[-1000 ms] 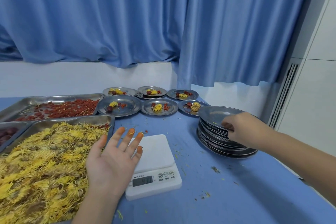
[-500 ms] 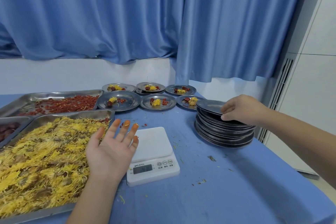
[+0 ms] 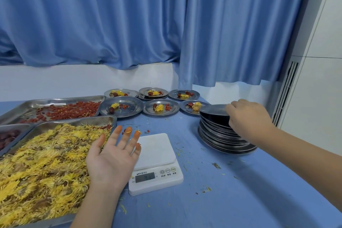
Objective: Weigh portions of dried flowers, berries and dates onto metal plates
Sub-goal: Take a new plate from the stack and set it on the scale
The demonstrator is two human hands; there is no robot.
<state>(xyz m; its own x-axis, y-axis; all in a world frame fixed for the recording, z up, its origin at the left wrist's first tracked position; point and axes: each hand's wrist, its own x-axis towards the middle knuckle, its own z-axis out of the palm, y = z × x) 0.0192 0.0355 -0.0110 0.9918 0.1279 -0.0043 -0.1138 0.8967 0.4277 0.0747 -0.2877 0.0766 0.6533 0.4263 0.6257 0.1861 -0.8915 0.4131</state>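
Observation:
A white digital scale (image 3: 155, 163) sits on the blue table with nothing on its platform. My left hand (image 3: 112, 157) hovers palm up, fingers spread and stained orange, between the scale and a big tray of dried yellow flowers (image 3: 46, 164). My right hand (image 3: 248, 116) grips the rim of the top plate (image 3: 212, 112), tilted up off a stack of metal plates (image 3: 225, 140) at the right. A tray of red berries (image 3: 61, 111) lies behind the flowers. Dark dates (image 3: 8, 136) show at the far left.
Several filled metal plates (image 3: 161, 107) stand in two rows at the back of the table, each with flowers, berries and a date. Loose petals litter the cloth. Blue curtains hang behind. A white cabinet with a vent (image 3: 285, 94) stands at the right.
My right hand has closed on the rim of the top plate and tipped it up from the stack. My left hand has stayed beside the scale.

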